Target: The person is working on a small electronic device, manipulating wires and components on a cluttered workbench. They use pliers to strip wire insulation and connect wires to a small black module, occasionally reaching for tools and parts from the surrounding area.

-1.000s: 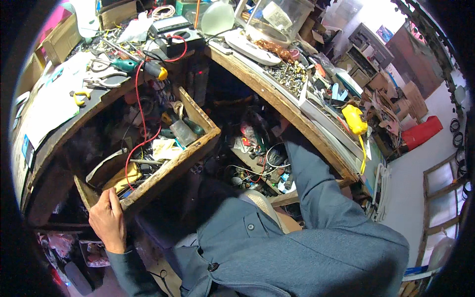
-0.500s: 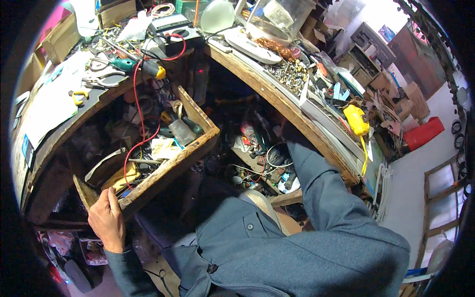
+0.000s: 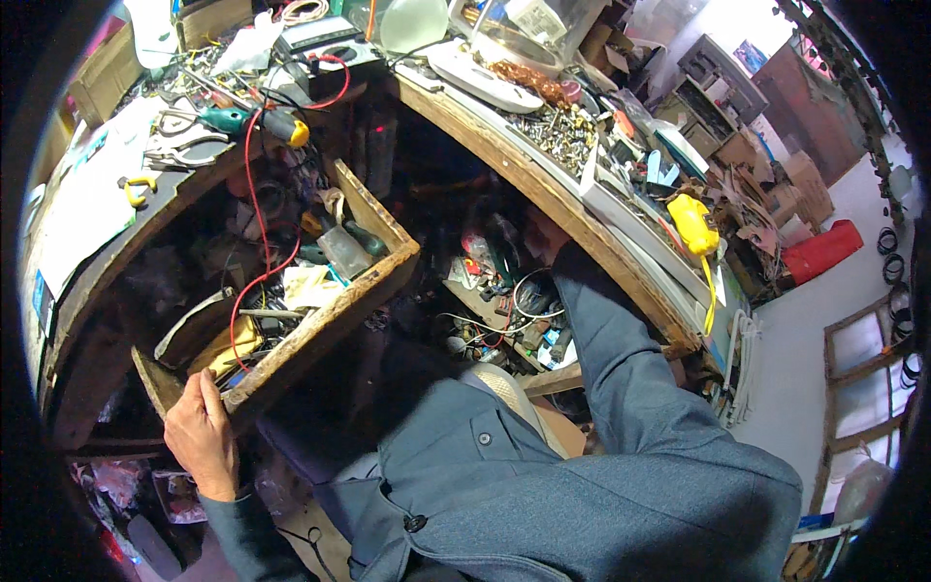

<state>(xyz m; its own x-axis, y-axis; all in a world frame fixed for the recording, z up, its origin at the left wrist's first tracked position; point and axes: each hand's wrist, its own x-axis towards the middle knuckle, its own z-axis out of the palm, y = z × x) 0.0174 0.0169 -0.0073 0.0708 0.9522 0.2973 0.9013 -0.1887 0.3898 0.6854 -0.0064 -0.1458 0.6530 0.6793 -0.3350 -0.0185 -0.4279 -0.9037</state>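
Note:
My left hand (image 3: 202, 435) is closed on the near left corner of a pulled-out wooden drawer (image 3: 325, 308), fingers over its front edge. Inside lie a yellow packet (image 3: 225, 349), a clear plastic case (image 3: 343, 252), green-handled tools (image 3: 367, 239) and other small parts. A red wire (image 3: 250, 184) runs down from the bench into this drawer. My right arm reaches under the right-hand bench, where my right hand (image 3: 545, 236) is a dim shape in deep shadow; its fingers do not show. Close to it, a second drawer (image 3: 555, 380) holds a white cable loop (image 3: 536, 294) and jumbled parts.
On the left bench are pliers (image 3: 190, 150), a yellow-handled tool (image 3: 137, 190) and a boxy meter (image 3: 325, 48). The right bench top (image 3: 543, 189) bears a heap of screws (image 3: 553, 134) and a yellow corded device (image 3: 692, 225). Cardboard boxes (image 3: 807, 189) stand farther right.
The whole view has shifted a little, so things sit slightly farther left. My left hand keeps its hold on the drawer. A faint part of my right hand now shows in the shadow.

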